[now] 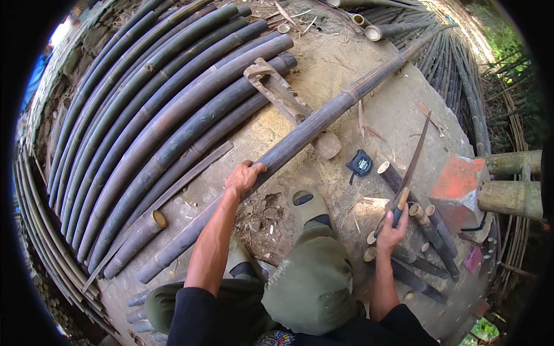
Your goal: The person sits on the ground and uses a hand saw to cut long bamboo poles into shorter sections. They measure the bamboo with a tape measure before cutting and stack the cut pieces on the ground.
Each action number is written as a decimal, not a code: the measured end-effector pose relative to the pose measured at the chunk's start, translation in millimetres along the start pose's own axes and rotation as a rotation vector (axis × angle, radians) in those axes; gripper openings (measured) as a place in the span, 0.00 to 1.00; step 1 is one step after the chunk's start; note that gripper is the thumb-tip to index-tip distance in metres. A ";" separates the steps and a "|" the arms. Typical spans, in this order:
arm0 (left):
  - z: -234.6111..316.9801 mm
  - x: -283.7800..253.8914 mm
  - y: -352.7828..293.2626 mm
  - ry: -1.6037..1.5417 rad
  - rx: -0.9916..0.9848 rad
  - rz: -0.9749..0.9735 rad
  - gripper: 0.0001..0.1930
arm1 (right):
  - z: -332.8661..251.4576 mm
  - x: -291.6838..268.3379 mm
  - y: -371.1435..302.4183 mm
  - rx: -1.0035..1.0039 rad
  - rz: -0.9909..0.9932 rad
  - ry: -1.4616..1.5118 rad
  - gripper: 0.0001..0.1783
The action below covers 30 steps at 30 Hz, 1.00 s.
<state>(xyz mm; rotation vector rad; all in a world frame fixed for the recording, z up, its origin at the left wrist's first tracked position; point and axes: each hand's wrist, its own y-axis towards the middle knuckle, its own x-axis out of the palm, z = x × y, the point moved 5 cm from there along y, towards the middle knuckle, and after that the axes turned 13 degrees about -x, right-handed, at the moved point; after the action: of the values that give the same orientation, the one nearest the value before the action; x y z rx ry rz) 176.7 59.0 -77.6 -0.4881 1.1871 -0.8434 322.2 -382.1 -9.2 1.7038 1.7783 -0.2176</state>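
Note:
My left hand (244, 177) is wrapped round a long dark bamboo pole (314, 128), which runs slantwise from lower left to upper right. The pole lies across a rough wooden frame (276, 95), whose end block (328, 145) shows beyond it. On the right, my right hand (393, 230) is closed on the handle of a handsaw (416, 151); its long, tapering blade points up and away. Part of the handle is hidden by my fingers. Between the pole and the saw, a dark tape measure (361, 164) lies on the ground.
Several dark bamboo poles (167, 118) lie side by side at the left. Short cut bamboo pieces (430, 230) lie around my right hand, near a red-and-grey block (459, 187). Thin bamboo (456, 69) is heaped at the far right. Sawdust covers the ground (277, 124) near the frame.

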 end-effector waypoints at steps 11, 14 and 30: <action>-14.3 20.4 35.5 -0.023 0.103 -0.077 0.35 | -78.8 -68.8 -71.8 -0.163 -0.802 0.209 0.27; -13.4 18.9 28.8 -0.038 0.062 -0.031 0.34 | -81.2 -66.5 -73.4 -0.213 -0.907 0.280 0.27; -1.6 3.3 -46.7 0.291 0.112 0.376 0.34 | -167.2 24.3 -8.2 -0.238 -0.815 0.732 0.43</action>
<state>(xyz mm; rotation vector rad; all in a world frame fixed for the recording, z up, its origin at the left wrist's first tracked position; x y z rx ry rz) 161.1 28.0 -46.2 -0.0437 1.4335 -0.6625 259.5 -272.7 103.6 0.8371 2.8369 0.3147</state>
